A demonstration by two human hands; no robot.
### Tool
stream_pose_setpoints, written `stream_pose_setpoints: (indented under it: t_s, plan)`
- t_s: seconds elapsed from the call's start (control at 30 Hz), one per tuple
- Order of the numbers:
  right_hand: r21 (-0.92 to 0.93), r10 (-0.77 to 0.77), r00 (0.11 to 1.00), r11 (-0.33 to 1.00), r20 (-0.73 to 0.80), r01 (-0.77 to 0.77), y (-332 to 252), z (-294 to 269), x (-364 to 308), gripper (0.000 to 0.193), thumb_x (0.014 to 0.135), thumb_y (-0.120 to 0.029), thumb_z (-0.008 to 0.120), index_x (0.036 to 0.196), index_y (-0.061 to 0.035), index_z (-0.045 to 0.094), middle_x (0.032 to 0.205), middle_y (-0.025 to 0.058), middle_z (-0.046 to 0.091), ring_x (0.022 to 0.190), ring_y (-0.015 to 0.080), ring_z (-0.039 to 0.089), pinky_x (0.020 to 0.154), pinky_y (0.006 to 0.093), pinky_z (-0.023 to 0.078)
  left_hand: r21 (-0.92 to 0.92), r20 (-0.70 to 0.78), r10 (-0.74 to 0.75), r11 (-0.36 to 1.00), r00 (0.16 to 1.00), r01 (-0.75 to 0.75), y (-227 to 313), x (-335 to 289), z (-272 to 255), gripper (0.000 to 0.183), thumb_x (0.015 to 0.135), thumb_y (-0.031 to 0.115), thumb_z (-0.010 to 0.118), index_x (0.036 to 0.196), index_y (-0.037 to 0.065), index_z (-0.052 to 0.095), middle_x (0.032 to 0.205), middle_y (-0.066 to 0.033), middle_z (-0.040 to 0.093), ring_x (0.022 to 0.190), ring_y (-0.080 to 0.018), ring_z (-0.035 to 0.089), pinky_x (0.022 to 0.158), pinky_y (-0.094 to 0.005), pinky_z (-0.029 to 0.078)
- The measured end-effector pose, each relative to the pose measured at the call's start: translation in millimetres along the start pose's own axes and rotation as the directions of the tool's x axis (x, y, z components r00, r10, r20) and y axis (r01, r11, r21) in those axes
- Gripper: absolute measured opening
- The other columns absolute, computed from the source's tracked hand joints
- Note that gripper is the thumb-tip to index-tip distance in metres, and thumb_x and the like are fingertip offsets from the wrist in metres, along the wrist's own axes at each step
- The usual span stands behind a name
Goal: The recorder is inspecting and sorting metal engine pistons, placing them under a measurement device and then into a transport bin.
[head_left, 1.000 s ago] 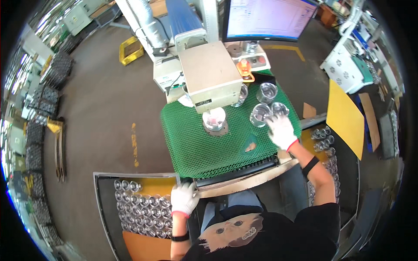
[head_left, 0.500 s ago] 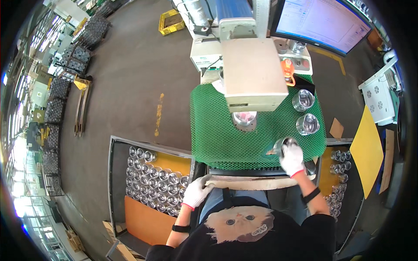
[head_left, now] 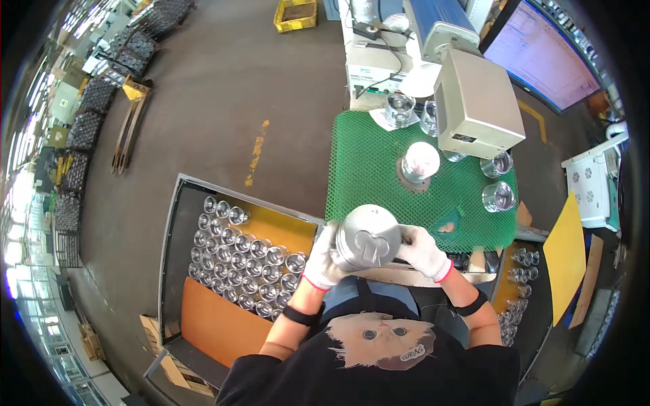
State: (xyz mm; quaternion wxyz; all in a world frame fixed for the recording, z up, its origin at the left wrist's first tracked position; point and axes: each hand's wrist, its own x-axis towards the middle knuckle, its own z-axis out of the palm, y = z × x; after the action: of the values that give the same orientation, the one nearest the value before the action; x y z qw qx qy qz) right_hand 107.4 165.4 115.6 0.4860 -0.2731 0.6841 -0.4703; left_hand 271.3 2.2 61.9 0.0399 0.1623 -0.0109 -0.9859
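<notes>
A silver engine piston (head_left: 371, 233) is raised in front of my body, its crown with curved recesses facing up. My left hand (head_left: 325, 260), in a white glove, is closed around its left side. On the opposite side, the gloved fingers of my right hand (head_left: 423, 252) grip its edge. Beyond them, another piston (head_left: 421, 160) stands on a round grey base (head_left: 412, 181) on the green mesh mat (head_left: 365, 162), its top brightly lit. A beige box-shaped machine head (head_left: 484, 105) hangs above the mat, to the right of that piston.
More pistons (head_left: 499, 196) stand along the mat's right side and a piston (head_left: 399, 108) sits at its back. At my left is a bin (head_left: 177, 223) with rows of pistons and an orange-brown sheet (head_left: 227, 321). Another bin (head_left: 506, 287) stands right. A monitor (head_left: 542, 54) is at back right.
My right hand has carried the piston from the mat toward my body. My left hand has left the table edge and taken hold of it too. The view has swung left.
</notes>
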Motion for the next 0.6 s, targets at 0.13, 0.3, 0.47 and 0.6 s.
stream_pose_setpoints:
  t_s: [0.13,0.3,0.47,0.6]
  plan:
    - [0.158,-0.138,0.990,0.977,-0.027,0.141,5,-9,-13,0.079,0.072,-0.019,0.078,0.141,-0.0005,0.043,0.126,0.0105,0.057,0.113,0.0190,0.057,0.090,0.0311,0.050,0.654,-0.185,0.269,0.751,0.945,-0.086,2,3,28,0.042,0.098,0.038,0.056,0.121,0.002,0.056,0.101,-0.0043,0.061,0.089,-0.0110,0.059,0.084,-0.0304,0.051]
    - [0.397,-0.108,0.967,0.897,-0.231,0.195,40,-14,-7,0.093,0.069,-0.014,0.084,0.146,-0.0024,0.033,0.130,0.0117,0.052,0.114,0.0165,0.053,0.092,0.0292,0.046,0.674,-0.311,-0.145,0.663,0.939,0.325,-47,59,31,0.049,0.098,0.045,0.049,0.125,0.004,0.055,0.106,-0.0018,0.062,0.087,-0.0103,0.059,0.075,-0.0275,0.050]
    - [0.933,0.582,0.790,0.358,-0.192,-0.038,132,-44,-48,0.046,0.087,-0.021,0.062,0.129,-0.0081,0.049,0.120,0.0136,0.061,0.107,0.0278,0.063,0.089,0.0445,0.055,0.660,-0.167,-0.060,-0.748,0.984,0.066,-34,135,35,0.049,0.089,0.048,0.060,0.108,0.003,0.064,0.090,-0.0091,0.067,0.082,-0.0192,0.065,0.070,-0.0314,0.051]
    - [0.944,0.638,0.736,0.330,-0.227,0.006,160,-67,-84,0.032,0.093,-0.029,0.053,0.118,-0.0089,0.055,0.112,0.0124,0.065,0.098,0.0281,0.068,0.078,0.0462,0.060,0.766,0.402,0.283,-0.625,0.871,-0.150,-17,202,59,0.066,0.066,0.034,0.078,0.122,0.011,0.052,0.111,-0.0143,0.054,0.106,-0.0339,0.054,0.086,-0.0443,0.048]
